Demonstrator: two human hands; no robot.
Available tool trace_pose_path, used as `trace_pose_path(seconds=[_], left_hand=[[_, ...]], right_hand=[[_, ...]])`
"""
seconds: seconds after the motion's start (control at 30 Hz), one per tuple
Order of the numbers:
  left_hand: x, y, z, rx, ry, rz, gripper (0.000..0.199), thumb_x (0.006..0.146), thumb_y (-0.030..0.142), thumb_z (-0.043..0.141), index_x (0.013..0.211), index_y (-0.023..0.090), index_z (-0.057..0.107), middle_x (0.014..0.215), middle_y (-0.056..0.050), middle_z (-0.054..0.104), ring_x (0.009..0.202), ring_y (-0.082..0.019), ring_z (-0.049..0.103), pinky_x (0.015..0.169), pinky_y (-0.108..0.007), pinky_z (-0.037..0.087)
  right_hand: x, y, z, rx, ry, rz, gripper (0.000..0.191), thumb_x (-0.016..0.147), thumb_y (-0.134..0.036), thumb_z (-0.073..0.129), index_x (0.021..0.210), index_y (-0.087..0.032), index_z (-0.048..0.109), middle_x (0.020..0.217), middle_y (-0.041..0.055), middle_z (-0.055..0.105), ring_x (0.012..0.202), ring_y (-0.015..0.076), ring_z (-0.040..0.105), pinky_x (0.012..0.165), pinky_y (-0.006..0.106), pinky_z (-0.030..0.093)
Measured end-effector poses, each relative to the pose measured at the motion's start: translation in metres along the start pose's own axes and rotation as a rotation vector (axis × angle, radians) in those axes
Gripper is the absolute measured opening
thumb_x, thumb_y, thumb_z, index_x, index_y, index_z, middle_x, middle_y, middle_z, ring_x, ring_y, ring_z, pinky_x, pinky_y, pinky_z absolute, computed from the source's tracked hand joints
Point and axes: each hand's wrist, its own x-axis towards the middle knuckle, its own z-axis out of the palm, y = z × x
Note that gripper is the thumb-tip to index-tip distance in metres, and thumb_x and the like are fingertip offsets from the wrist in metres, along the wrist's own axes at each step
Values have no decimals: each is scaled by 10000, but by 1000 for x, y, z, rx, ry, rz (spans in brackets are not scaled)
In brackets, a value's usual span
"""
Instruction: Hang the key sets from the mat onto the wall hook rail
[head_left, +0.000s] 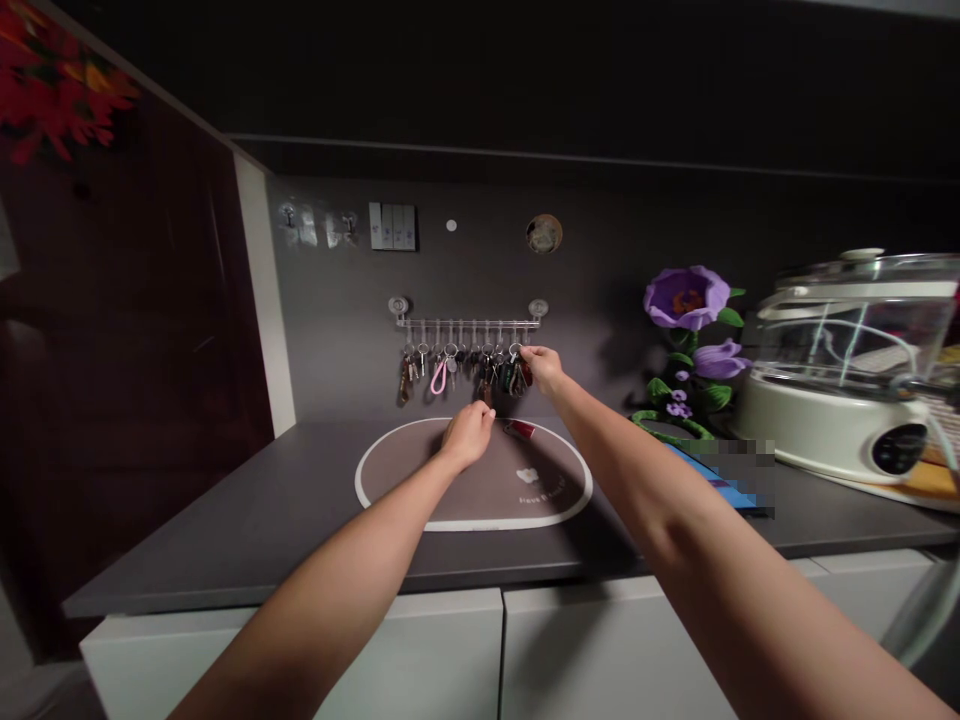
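Observation:
A clear hook rail (469, 323) is fixed to the dark wall, and several key rings with keys (451, 365) hang from it, one with a pink loop strap (439, 377). At the rail's right end, my right hand (543, 370) pinches a set of keys (516, 352) by its ring. Lower down, my left hand (468, 434) is closed above the oval brown mat (480, 500); whatever its fingers hold, if anything, is hidden. On the mat's far edge, just right of that hand, lies a small red key fob (520, 429).
Purple artificial flowers (688, 298) stand to the right, with a blue flat item (712, 478) before them. Beyond is a cream appliance with a clear cover (832, 400). Wall switches (392, 227) sit above the rail. An overhead cabinet (480, 80) spans the top.

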Motion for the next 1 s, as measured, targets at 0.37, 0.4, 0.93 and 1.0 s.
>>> trace_pose_path(seconds=[0.37, 0.4, 0.93, 1.0], left_hand=[[-3, 1, 1, 3, -14, 44, 195, 828, 265, 400, 759, 173, 558, 767, -69, 601, 761, -176, 548, 739, -287, 391], [-3, 1, 0, -1, -20, 47, 193, 828, 264, 400, 763, 173, 557, 770, -68, 601, 762, -174, 546, 740, -286, 391], [-5, -2, 4, -74, -93, 45, 115, 765, 161, 446, 747, 159, 559, 734, -29, 598, 682, -128, 521, 677, -244, 401], [-4, -4, 6, -67, -98, 45, 114, 764, 165, 448, 742, 158, 560, 729, -24, 597, 675, -122, 516, 673, -238, 399]], right_hand=[[-16, -8, -8, -134, 76, -80, 120, 641, -53, 598, 729, -134, 586, 723, 6, 619, 657, 68, 548, 711, 204, 439], [-19, -8, -9, -150, 92, -98, 133, 640, -49, 594, 740, -137, 587, 763, 14, 624, 698, 72, 557, 754, 213, 434], [-83, 40, -45, -660, -88, -89, 113, 703, -139, 563, 798, -141, 624, 790, 34, 642, 693, 102, 560, 731, 240, 421], [-84, 42, -49, -818, -124, -113, 132, 714, -154, 565, 827, -138, 630, 832, 53, 649, 738, 118, 569, 752, 249, 417]])
